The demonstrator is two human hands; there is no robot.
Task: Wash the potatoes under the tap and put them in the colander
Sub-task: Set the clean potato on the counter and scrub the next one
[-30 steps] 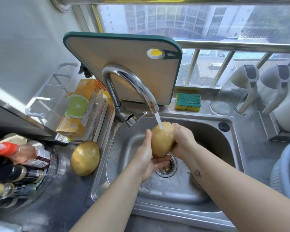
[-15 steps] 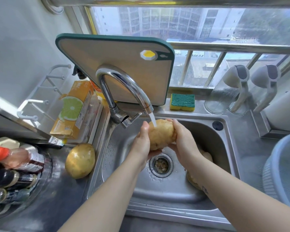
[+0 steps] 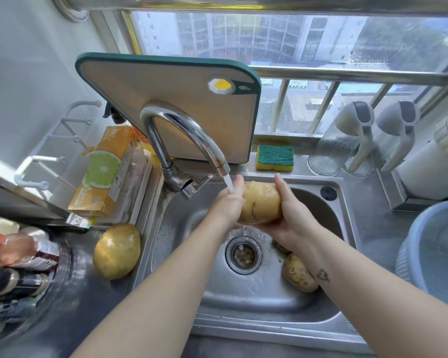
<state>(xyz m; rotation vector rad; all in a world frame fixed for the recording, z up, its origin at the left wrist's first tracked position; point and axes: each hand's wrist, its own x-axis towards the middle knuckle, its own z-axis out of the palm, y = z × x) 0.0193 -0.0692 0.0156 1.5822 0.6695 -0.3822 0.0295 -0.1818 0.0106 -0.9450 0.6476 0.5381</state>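
A wet yellow potato [image 3: 260, 204] is held between both hands over the steel sink [image 3: 256, 303], just right of the tap's [image 3: 192, 140] running stream. My left hand [image 3: 226, 205] presses its left side and the water falls on that hand. My right hand [image 3: 291, 215] cups it from the right and below. A dirty potato [image 3: 299, 272] lies in the basin under my right forearm, with another partly hidden behind it. A large potato [image 3: 117, 250] rests on the counter left of the sink. The blue colander [image 3: 432, 251] stands at the right edge.
A cutting board [image 3: 171, 99] leans behind the tap. A sponge [image 3: 275, 157] lies on the sink's back ledge. An orange box [image 3: 104, 174] sits at the left, bottles [image 3: 16, 257] at the far left, and two clear jugs [image 3: 347, 140] at the back right.
The potato has been turned from upright to lying sideways and now sits right of the stream. My view has shifted, which reveals more of the colander and the potatoes in the basin.
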